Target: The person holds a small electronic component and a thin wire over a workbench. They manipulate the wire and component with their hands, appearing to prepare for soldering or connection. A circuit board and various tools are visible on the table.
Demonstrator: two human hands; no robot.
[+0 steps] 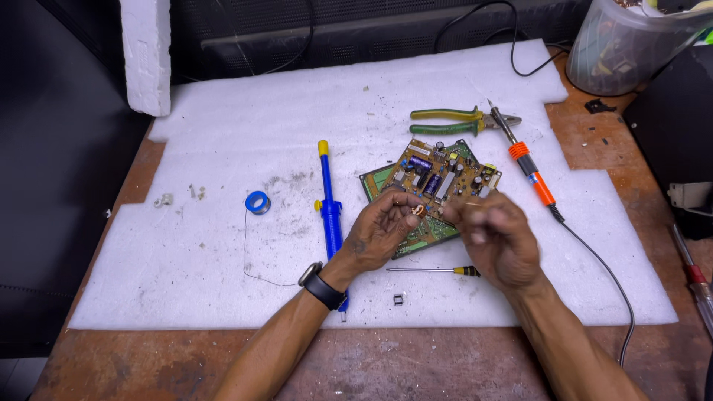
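Fingers of left hand (382, 226) pinch a small copper-wound round component (417, 211) above the brown circuit board (438, 172) on white foam; right hand (494, 234) blurred, grip unclear; inspection step, judged; next calls for steady lead alignment.

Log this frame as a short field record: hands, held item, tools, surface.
left hand: pinches a small coil part
right hand: blurred, closed beside the part; contact unclear
boards: two stacked under the hands
pump: blue, left of the boards
iron: orange grip, right of the boards
pliers: green handles, behind the boards
screwdriver: near the wrists
solder: blue spool, far left
foam: white sheet under all
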